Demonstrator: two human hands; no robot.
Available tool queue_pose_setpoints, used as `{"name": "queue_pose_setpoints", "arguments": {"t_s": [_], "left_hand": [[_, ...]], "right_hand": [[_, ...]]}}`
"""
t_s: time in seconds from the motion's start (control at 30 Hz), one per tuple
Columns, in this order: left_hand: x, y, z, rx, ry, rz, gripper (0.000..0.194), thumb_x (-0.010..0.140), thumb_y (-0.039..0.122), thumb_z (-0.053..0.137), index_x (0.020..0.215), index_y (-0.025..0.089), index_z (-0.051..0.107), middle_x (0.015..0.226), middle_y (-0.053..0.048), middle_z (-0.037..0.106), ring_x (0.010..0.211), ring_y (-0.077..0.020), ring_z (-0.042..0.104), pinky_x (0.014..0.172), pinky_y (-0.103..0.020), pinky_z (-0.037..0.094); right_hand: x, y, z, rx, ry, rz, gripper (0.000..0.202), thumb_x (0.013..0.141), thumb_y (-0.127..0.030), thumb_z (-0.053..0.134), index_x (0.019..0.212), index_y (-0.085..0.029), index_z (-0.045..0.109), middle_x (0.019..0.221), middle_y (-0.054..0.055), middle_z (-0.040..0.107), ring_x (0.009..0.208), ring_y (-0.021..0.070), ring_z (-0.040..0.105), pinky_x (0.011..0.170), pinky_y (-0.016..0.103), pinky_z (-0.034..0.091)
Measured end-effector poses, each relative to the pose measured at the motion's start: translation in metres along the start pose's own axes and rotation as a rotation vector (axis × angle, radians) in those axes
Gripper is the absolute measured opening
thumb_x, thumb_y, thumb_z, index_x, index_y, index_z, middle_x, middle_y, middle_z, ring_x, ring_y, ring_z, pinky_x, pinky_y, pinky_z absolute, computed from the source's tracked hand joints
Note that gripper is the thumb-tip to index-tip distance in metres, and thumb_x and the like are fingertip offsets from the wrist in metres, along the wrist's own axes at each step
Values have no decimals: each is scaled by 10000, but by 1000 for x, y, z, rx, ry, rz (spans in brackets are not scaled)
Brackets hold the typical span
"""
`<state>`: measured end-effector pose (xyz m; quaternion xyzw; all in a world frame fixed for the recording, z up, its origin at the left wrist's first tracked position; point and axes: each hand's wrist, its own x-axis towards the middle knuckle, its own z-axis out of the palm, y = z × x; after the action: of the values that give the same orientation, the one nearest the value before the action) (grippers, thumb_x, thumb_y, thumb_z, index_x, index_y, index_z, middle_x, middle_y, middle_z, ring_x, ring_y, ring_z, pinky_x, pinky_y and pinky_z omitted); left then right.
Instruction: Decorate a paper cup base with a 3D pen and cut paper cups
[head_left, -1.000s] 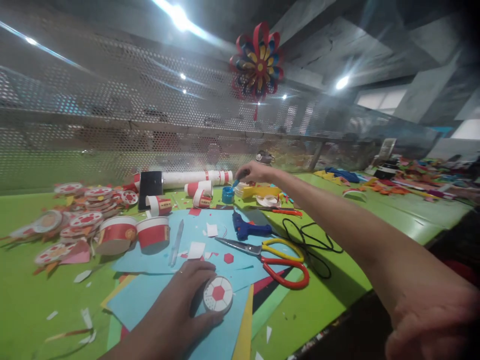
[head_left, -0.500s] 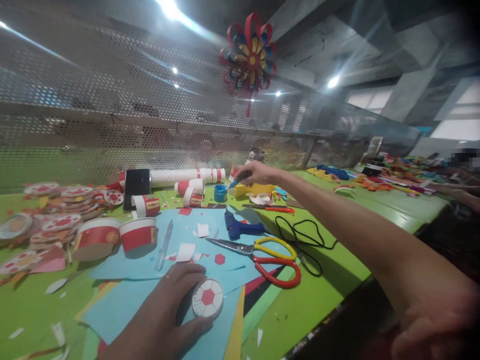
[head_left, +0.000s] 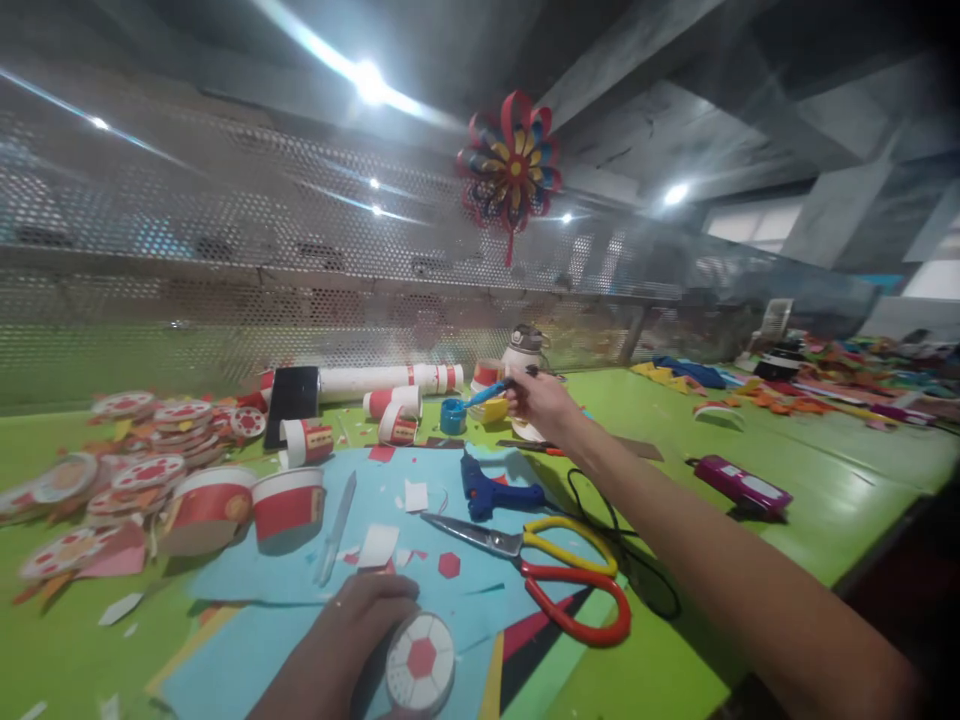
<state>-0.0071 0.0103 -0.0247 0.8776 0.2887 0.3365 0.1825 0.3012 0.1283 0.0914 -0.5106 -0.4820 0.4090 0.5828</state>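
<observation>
Worktable w/ paper craft, both hands in use. L hand (head_left: pixel 352 635), near, curls about the L side of a white football-patterned disc (head_left: pixel 421 662), gripping it by the rim btwn fingers & thumb, the latter mostly cut off at the near edge; disc sits above light-blue paper (head_left: pixel 247 645), red hexagon in mid-face. R hand (head_left: pixel 546 402), farther off & to the R, pinches a slim blue tool (head_left: pixel 491 394) btwn fingertips, grip narrow; tool tip is at the R rim of a small jar of blue paint (head_left: pixel 453 418). Btwn the hands, slightly R: blue glue gun (head_left: pixel 499 493) and, nearer, scissors (head_left: pixel 517 545) w/ one yellow & one red handle loop, blades apart. Paper cups (head_left: pixel 289 510), red & white, stand L of the paper; decorated paper discs (head_left: pixel 150 472) pile up far L. Behind: white tube (head_left: pixel 367 382) lying crosswise, black slab (head_left: pixel 291 408) at its L end. Purple case (head_left: pixel 742 485) lies R on the green table (head_left: pixel 832 420); perforated screen (head_left: pixel 225 230) closes the far side.
</observation>
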Motion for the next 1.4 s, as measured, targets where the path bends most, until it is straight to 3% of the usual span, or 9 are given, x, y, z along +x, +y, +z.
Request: {"name": "queue_pose_setpoints", "arguments": {"t_s": [0.1,0.2,0.33,0.43,0.67,0.93,1.1,1.4], "left_hand": [[1,10,-3,12,-33,-64,398,709,383,721,1081,264,647,1189,-91,654,1101,-293,609,930,-393,526],[3,18,-7,9,-114,-123,371,715,333,733,1069,260,651,1212,-85,643,1139,-292,596,952,-404,524],[3,20,-8,-59,-138,-155,389,712,296,745,1084,255,638,1249,-83,608,1177,-281,567,1002,-424,487],[2,20,-8,-72,-147,-183,402,741,314,735,1119,247,617,1274,-90,581,1203,-274,537,1019,-436,465],[7,29,-14,-54,-202,-188,409,747,351,746,1097,183,616,1234,-106,574,1166,-251,536,999,-406,461],[9,30,-16,-30,-209,-174,414,777,382,713,1127,189,604,1250,-94,578,1217,-253,502,1049,-423,418],[8,30,-16,-7,-209,-164,415,779,410,704,1117,191,603,1250,-86,579,1220,-254,502,1046,-414,420],[10,29,-16,-17,-196,-103,448,747,402,758,1081,151,596,1219,-125,590,1176,-275,517,1000,-438,448]], "right_hand": [[-41,-7,-2,206,-22,63,241,955,-360,542,1005,-134,608,849,9,631,629,100,593,562,248,511],[-81,-14,4,370,-71,105,266,919,-321,548,704,-169,513,533,-70,431,445,68,416,434,192,380],[-110,-16,14,485,-107,145,288,746,-285,681,602,-199,447,464,-74,389,428,67,352,415,186,346],[-118,-10,19,511,-123,190,299,720,-281,696,585,-206,440,443,-76,369,412,69,322,399,191,322],[-139,2,30,452,-178,279,213,791,-253,629,622,-202,509,430,-71,370,380,63,315,389,191,326],[-157,11,43,259,-217,151,202,718,-215,769,677,-203,571,467,-88,313,373,39,252,353,202,188],[-160,18,39,42,-226,-29,125,770,-274,748,753,-207,644,530,-53,422,405,51,347,374,217,248],[-168,24,39,-203,-221,-195,78,837,-293,692,802,-228,667,570,-42,437,472,102,397,440,273,335]]}}
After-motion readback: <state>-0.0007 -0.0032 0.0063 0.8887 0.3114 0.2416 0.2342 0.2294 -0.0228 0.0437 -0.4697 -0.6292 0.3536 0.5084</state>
